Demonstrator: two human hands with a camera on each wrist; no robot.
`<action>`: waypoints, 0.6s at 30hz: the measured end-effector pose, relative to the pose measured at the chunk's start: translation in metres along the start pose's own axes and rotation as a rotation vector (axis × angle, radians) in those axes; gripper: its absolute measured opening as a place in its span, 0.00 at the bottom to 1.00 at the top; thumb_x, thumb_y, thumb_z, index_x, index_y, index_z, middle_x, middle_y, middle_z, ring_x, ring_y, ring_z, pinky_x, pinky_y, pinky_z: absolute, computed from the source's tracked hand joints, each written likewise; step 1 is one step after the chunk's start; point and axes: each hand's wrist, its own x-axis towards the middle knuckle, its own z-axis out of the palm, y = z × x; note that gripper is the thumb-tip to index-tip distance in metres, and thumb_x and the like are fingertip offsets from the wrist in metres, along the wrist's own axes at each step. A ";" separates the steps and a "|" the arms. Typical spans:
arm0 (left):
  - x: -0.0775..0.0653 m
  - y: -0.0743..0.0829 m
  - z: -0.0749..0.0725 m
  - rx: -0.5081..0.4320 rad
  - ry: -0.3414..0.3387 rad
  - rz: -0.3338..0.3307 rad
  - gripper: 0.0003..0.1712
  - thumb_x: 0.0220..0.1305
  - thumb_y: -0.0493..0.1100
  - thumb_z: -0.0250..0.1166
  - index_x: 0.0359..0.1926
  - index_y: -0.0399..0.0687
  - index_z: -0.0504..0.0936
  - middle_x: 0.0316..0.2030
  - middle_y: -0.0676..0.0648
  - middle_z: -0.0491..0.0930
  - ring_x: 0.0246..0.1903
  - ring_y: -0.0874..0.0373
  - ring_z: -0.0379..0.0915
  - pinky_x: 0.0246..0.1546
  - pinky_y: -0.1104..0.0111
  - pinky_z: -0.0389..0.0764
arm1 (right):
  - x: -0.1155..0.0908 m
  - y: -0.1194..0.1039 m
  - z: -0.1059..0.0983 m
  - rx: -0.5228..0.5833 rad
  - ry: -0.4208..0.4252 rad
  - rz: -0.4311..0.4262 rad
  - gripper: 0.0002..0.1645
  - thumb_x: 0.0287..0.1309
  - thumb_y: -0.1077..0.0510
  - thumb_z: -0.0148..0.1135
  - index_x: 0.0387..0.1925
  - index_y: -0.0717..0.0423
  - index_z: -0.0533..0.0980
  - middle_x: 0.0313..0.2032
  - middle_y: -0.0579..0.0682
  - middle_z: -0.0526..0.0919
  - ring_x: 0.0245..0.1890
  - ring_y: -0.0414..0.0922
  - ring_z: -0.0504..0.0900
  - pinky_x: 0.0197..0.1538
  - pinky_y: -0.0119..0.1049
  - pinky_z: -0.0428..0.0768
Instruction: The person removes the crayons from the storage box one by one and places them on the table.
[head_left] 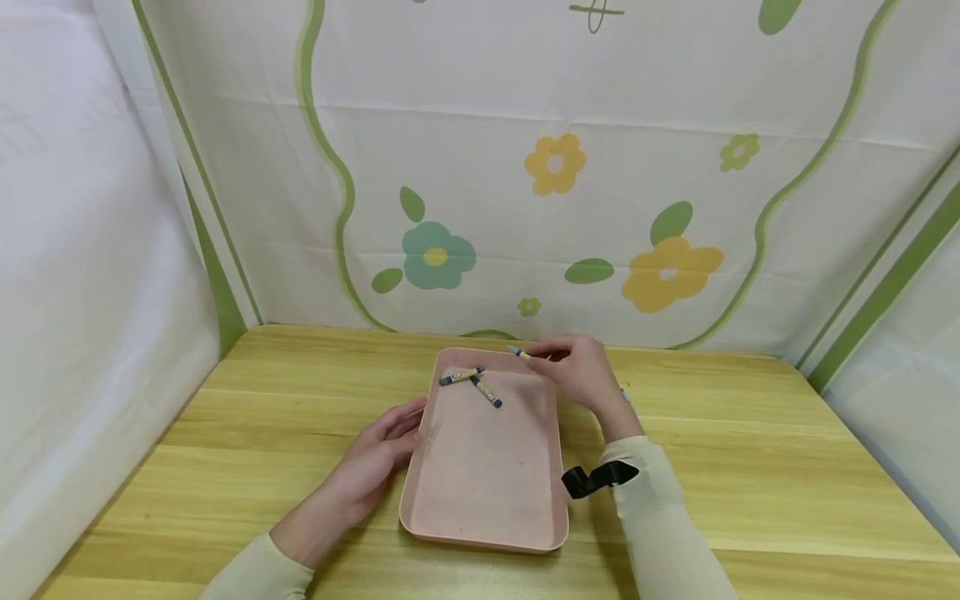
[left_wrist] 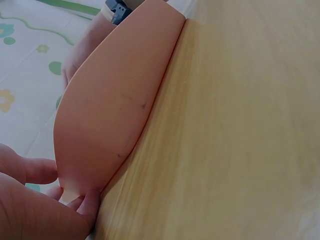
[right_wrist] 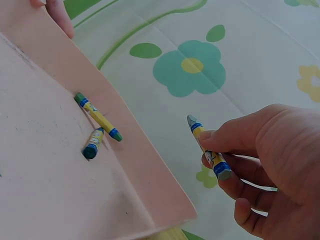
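A shallow pink tray (head_left: 491, 475) lies on the wooden table. Two crayons rest at its far end: a dark green crayon (right_wrist: 102, 116) with a yellow and blue wrapper, and a dark-tipped crayon (right_wrist: 93, 144) touching it at an angle. My left hand (head_left: 375, 458) grips the tray's left side, thumb at the rim and fingers against the outer wall. Above the tray's far right corner, my right hand (head_left: 577, 371) pinches a pale grey-green crayon (right_wrist: 210, 150) between thumb and fingers, its tip pointing left.
The wooden table (head_left: 750, 467) extends on both sides of the tray. Behind it hangs a white cloth (head_left: 480, 167) printed with flowers, with more cloth at the sides. A black strap (head_left: 600, 479) is on the right wrist. Something small and blue (head_left: 624, 393) shows beside that wrist, mostly hidden.
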 end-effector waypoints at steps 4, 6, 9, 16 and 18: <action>0.000 -0.001 0.000 0.003 0.009 -0.003 0.33 0.78 0.36 0.57 0.81 0.46 0.64 0.81 0.37 0.62 0.79 0.41 0.60 0.78 0.48 0.65 | 0.000 0.004 -0.006 0.006 0.011 0.009 0.12 0.66 0.52 0.73 0.50 0.47 0.90 0.51 0.51 0.91 0.48 0.49 0.85 0.45 0.38 0.84; 0.001 -0.001 0.000 0.001 0.018 -0.006 0.33 0.78 0.36 0.57 0.80 0.47 0.64 0.80 0.38 0.64 0.79 0.42 0.61 0.78 0.49 0.66 | 0.000 0.006 -0.008 0.005 0.022 0.009 0.13 0.66 0.52 0.73 0.50 0.47 0.91 0.50 0.51 0.91 0.48 0.49 0.85 0.45 0.38 0.83; 0.001 -0.001 0.000 -0.003 0.022 -0.008 0.33 0.78 0.36 0.57 0.80 0.47 0.65 0.80 0.39 0.64 0.78 0.43 0.62 0.78 0.50 0.66 | 0.001 0.010 -0.013 -0.006 0.042 0.003 0.13 0.65 0.52 0.74 0.49 0.48 0.91 0.50 0.51 0.92 0.48 0.50 0.86 0.45 0.38 0.83; 0.001 -0.001 0.001 0.000 0.014 -0.002 0.33 0.78 0.37 0.57 0.80 0.46 0.65 0.80 0.39 0.63 0.79 0.42 0.61 0.78 0.49 0.66 | 0.001 0.023 -0.023 -0.025 0.078 0.017 0.13 0.66 0.52 0.72 0.49 0.49 0.90 0.48 0.54 0.92 0.43 0.47 0.85 0.41 0.37 0.81; 0.002 -0.001 0.001 -0.002 0.018 -0.007 0.33 0.78 0.36 0.57 0.80 0.47 0.65 0.80 0.39 0.64 0.79 0.43 0.61 0.78 0.49 0.66 | 0.001 0.027 -0.026 -0.020 0.084 0.025 0.13 0.67 0.52 0.72 0.50 0.49 0.90 0.48 0.54 0.92 0.43 0.47 0.86 0.41 0.38 0.82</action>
